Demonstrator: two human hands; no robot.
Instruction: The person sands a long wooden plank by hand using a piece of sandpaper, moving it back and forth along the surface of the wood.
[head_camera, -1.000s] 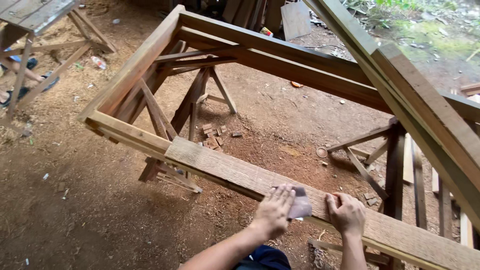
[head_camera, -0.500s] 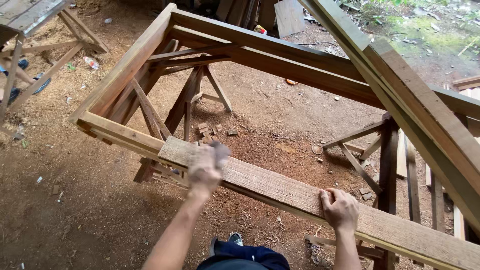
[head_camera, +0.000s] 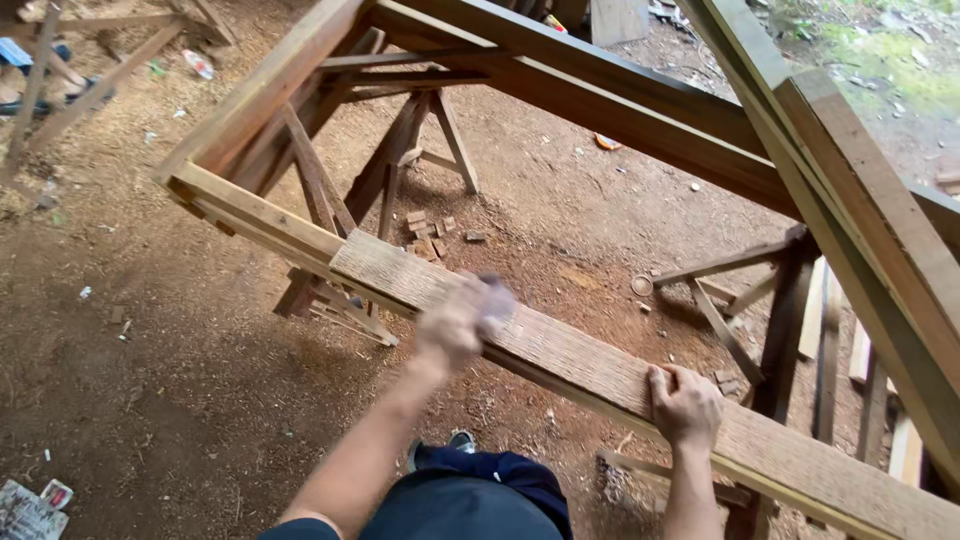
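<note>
1. Left hand: motion-blurred, pressed onto top face of the wide plank, fingers curled over a small grey pad, likely sandpaper; too blurred to confirm.
2. Right hand: sharp, flat on same plank, fingers hooked over far edge, gripping wood, nothing else held.
3. Two hands well apart along plank, left one nearer frame corner.
4. One plank: rough-sawn, pale, running diagonally from upper left to lower right, forming near rail of one large wooden frame.
5. Frame: four visible sides, darker far rail, joined left corner, right side close to camera.
6. Two sawhorses: one under far left part, one under right part.
7. Small wood offcuts in one cluster on dirt floor, count unclear.
8. One round ring-shaped object on floor near right sawhorse.
9. Dark trousers and one shoe at bottom centre.
10. Printed scrap in bottom left corner; extra timber top left.
</note>
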